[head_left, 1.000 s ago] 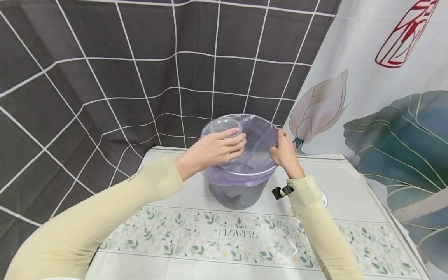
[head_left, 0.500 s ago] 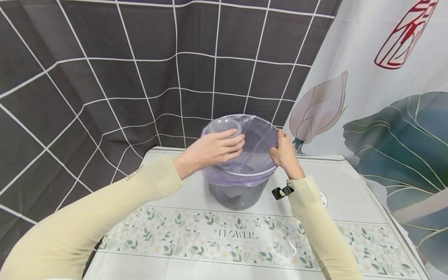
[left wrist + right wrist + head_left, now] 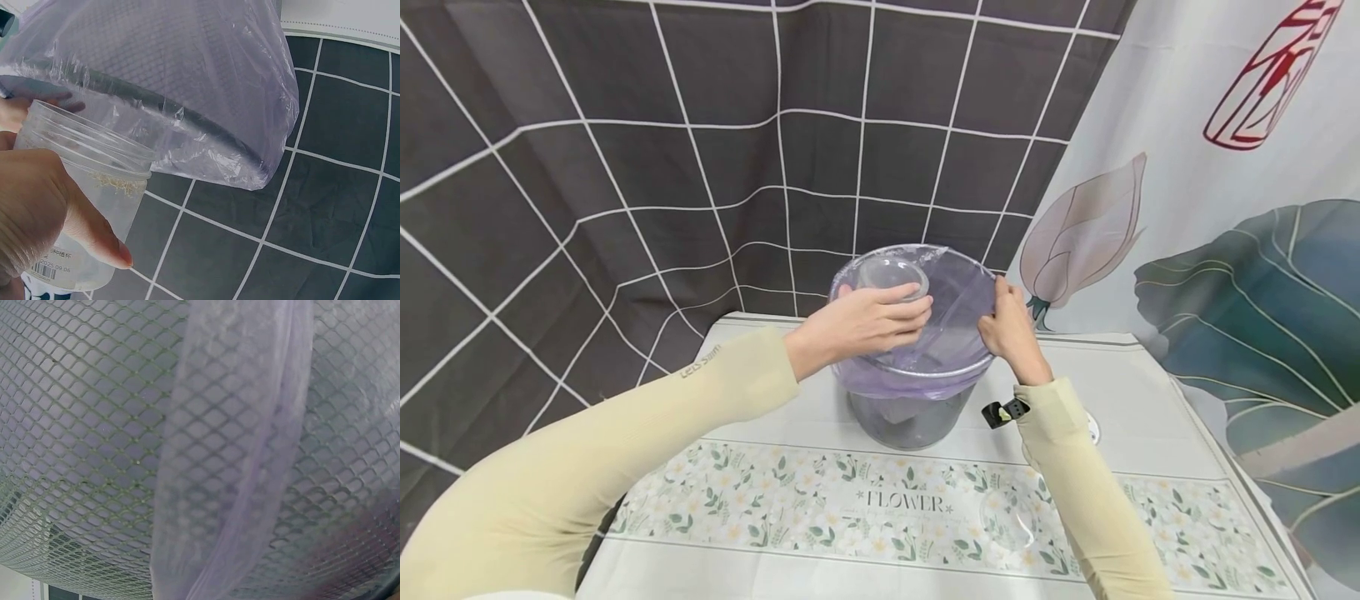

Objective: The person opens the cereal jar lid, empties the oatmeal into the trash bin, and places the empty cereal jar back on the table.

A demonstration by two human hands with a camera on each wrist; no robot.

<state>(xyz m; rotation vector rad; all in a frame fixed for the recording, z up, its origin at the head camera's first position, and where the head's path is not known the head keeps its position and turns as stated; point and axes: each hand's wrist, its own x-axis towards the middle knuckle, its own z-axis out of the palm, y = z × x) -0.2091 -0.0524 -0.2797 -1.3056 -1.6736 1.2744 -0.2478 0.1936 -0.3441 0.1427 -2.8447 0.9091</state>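
My left hand (image 3: 874,323) grips a clear plastic jar (image 3: 891,273) over the left side of a mesh trash bin (image 3: 917,429). In the left wrist view the jar (image 3: 103,169) is tilted, its threaded mouth uncovered, with brownish bits clinging inside below the neck and a barcode label (image 3: 53,265) low on its side. A thin purple trash bag (image 3: 955,321) lines the bin and folds down over its rim. On the right side, my right hand (image 3: 1011,332) grips the rim through the bag. The right wrist view holds only the bin's mesh (image 3: 94,425) and the bag's overhang (image 3: 225,437).
The bin stands on a table with a white cloth (image 3: 760,575) bearing a floral band. A round clear lid (image 3: 1009,521) lies on that band. Behind hangs a dark checked curtain (image 3: 700,167), and a white flower-print curtain (image 3: 1150,83) is at the right.
My left hand has shifted slightly to the right with the jar, farther over the bin's opening. The right hand keeps its place on the rim.
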